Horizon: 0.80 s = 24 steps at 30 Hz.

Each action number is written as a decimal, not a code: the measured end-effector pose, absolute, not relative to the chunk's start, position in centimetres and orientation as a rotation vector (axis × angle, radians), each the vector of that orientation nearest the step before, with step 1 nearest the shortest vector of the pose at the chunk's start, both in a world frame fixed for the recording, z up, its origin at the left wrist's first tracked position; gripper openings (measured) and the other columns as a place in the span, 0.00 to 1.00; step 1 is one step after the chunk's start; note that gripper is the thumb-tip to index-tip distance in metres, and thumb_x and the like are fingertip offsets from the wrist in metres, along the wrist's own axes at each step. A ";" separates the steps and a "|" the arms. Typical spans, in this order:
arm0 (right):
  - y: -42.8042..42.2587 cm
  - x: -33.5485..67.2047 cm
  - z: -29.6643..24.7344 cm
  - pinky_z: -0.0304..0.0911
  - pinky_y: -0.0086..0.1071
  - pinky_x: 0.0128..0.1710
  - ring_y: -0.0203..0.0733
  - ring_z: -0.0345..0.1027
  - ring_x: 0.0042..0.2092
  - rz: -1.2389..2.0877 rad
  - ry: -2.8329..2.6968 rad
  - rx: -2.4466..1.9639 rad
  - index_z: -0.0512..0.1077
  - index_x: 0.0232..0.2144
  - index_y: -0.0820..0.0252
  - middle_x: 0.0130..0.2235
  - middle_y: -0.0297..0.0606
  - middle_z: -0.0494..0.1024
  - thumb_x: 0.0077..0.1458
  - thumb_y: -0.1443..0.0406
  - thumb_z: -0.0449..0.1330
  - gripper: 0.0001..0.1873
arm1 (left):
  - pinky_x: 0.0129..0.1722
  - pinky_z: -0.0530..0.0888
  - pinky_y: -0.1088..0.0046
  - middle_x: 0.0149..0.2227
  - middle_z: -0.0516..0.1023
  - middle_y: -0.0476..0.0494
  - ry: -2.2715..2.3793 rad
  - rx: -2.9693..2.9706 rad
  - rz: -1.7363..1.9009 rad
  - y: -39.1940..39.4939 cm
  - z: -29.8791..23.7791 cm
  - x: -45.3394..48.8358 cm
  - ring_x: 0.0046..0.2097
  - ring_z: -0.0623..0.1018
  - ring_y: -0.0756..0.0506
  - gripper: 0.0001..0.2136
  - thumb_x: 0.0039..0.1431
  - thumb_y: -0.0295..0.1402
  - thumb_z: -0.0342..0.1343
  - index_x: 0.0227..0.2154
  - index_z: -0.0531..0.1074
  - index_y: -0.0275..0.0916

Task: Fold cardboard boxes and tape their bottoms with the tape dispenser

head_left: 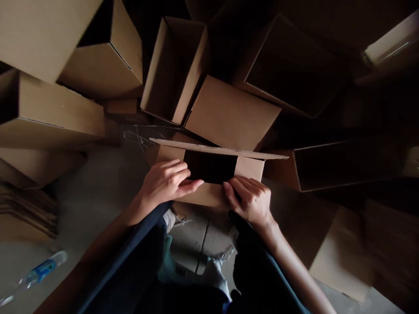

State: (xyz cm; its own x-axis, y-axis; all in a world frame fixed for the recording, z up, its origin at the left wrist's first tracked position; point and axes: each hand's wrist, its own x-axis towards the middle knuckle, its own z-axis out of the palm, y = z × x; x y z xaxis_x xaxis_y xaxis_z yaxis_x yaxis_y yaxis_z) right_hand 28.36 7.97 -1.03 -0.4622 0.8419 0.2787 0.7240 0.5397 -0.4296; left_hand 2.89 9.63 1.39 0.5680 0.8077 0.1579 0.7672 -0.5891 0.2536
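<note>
An open cardboard box (206,195) is held between my knees, its dark opening facing up. On the left side, my left hand (166,181) has its fingers curled over a flap, and its thumb lies along the near flap. Opposite it, my right hand (251,198) is wrapped around the right end of the near flap, thumb on the inner side. The far flap (214,149) stands out beyond both hands, seen nearly edge-on. A short side flap (251,168) shows at the right. The inside of the box is too dark to make out.
Several open cardboard boxes surround me, including a tall one (191,74) ahead and another (59,109) at left. Flattened cardboard (28,218) is stacked at lower left, near a plastic bottle (44,270) on the floor. Pale crumpled material (214,274) lies between my legs.
</note>
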 end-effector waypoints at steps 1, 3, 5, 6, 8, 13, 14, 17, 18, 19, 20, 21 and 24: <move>8.0 28.4 -1.1 0.52 0.30 0.28 0.33 0.56 0.24 0.352 -2.310 -1.256 0.65 0.21 0.57 0.22 0.31 0.69 0.72 0.65 0.52 0.23 | 0.30 0.65 0.70 0.25 0.76 0.49 1.343 2.637 0.389 9.6 1.4 2.9 0.30 0.74 0.48 0.24 0.74 0.44 0.52 0.22 0.72 0.39; 8.1 28.3 -1.2 0.52 0.30 0.28 0.34 0.56 0.24 0.361 -2.296 -1.232 0.65 0.22 0.57 0.22 0.31 0.68 0.72 0.65 0.52 0.23 | 0.29 0.65 0.69 0.25 0.76 0.49 1.354 2.626 0.370 9.6 1.4 2.9 0.30 0.75 0.48 0.24 0.75 0.44 0.51 0.22 0.73 0.39; 8.1 28.3 -1.3 0.52 0.30 0.28 0.34 0.55 0.24 0.360 -2.299 -1.227 0.65 0.22 0.57 0.22 0.31 0.68 0.72 0.65 0.52 0.23 | 0.29 0.65 0.69 0.24 0.75 0.49 1.346 2.624 0.349 9.7 1.4 2.9 0.30 0.75 0.48 0.26 0.76 0.44 0.49 0.21 0.72 0.39; 8.1 28.3 -1.3 0.52 0.30 0.27 0.34 0.55 0.24 0.352 -2.302 -1.227 0.65 0.22 0.57 0.22 0.31 0.68 0.72 0.65 0.52 0.23 | 0.29 0.64 0.69 0.24 0.74 0.50 1.334 2.629 0.349 9.7 1.5 2.9 0.30 0.74 0.48 0.27 0.76 0.44 0.48 0.20 0.71 0.39; 8.0 28.3 -1.3 0.51 0.31 0.27 0.34 0.55 0.24 0.336 -2.307 -1.231 0.64 0.22 0.57 0.22 0.31 0.68 0.72 0.65 0.52 0.23 | 0.28 0.64 0.69 0.23 0.73 0.50 1.315 2.636 0.365 9.7 1.5 3.0 0.29 0.73 0.48 0.27 0.77 0.44 0.48 0.19 0.71 0.39; 8.0 28.3 -1.3 0.52 0.31 0.27 0.34 0.55 0.24 0.328 -2.319 -1.236 0.64 0.22 0.57 0.22 0.30 0.67 0.72 0.65 0.52 0.23 | 0.27 0.63 0.69 0.23 0.73 0.49 1.298 2.629 0.395 9.9 1.1 3.0 0.30 0.73 0.48 0.27 0.76 0.43 0.49 0.19 0.72 0.39; 7.9 28.3 -1.3 0.52 0.31 0.27 0.34 0.55 0.24 0.325 -2.322 -1.235 0.64 0.21 0.57 0.22 0.31 0.68 0.72 0.65 0.52 0.23 | 0.27 0.62 0.69 0.23 0.73 0.49 1.292 2.631 0.398 9.9 1.0 3.0 0.30 0.73 0.48 0.27 0.76 0.43 0.49 0.19 0.72 0.39; 7.9 28.3 -1.4 0.52 0.30 0.28 0.34 0.57 0.24 0.303 -2.325 -1.241 0.65 0.22 0.57 0.22 0.31 0.69 0.72 0.65 0.53 0.23 | 0.27 0.62 0.69 0.23 0.74 0.49 1.283 2.640 0.415 9.9 0.9 2.8 0.29 0.73 0.48 0.26 0.75 0.43 0.51 0.19 0.73 0.39; 7.9 28.2 -1.5 0.52 0.30 0.28 0.34 0.58 0.25 0.296 -2.322 -1.244 0.65 0.22 0.57 0.22 0.31 0.69 0.72 0.65 0.53 0.23 | 0.27 0.61 0.69 0.23 0.74 0.49 1.282 2.641 0.421 9.9 0.8 2.7 0.29 0.73 0.48 0.25 0.75 0.43 0.52 0.20 0.73 0.39; 7.8 28.2 -1.5 0.52 0.30 0.29 0.34 0.59 0.25 0.292 -2.321 -1.243 0.66 0.22 0.57 0.22 0.31 0.70 0.72 0.65 0.53 0.23 | 0.27 0.61 0.69 0.23 0.74 0.49 1.284 2.641 0.424 9.8 0.9 2.7 0.30 0.73 0.48 0.25 0.74 0.43 0.52 0.20 0.73 0.39; 7.8 28.1 -1.5 0.53 0.30 0.29 0.34 0.59 0.25 0.288 -2.320 -1.239 0.67 0.23 0.57 0.23 0.31 0.70 0.72 0.65 0.53 0.22 | 0.27 0.61 0.69 0.23 0.74 0.49 1.287 2.640 0.424 9.7 0.9 2.7 0.30 0.73 0.48 0.25 0.74 0.43 0.53 0.20 0.73 0.39; 7.8 28.1 -1.6 0.53 0.30 0.29 0.34 0.59 0.26 0.283 -2.320 -1.234 0.67 0.23 0.58 0.23 0.31 0.70 0.73 0.65 0.53 0.22 | 0.28 0.62 0.69 0.23 0.74 0.49 1.294 2.638 0.422 9.5 1.0 2.6 0.29 0.73 0.48 0.25 0.74 0.43 0.53 0.20 0.73 0.39; 7.6 28.0 -1.6 0.52 0.30 0.29 0.34 0.58 0.25 0.262 -2.328 -1.206 0.67 0.23 0.58 0.23 0.31 0.71 0.73 0.64 0.52 0.23 | 0.28 0.63 0.70 0.23 0.74 0.50 1.340 2.623 0.404 8.7 1.2 2.7 0.29 0.73 0.48 0.26 0.75 0.43 0.52 0.19 0.71 0.39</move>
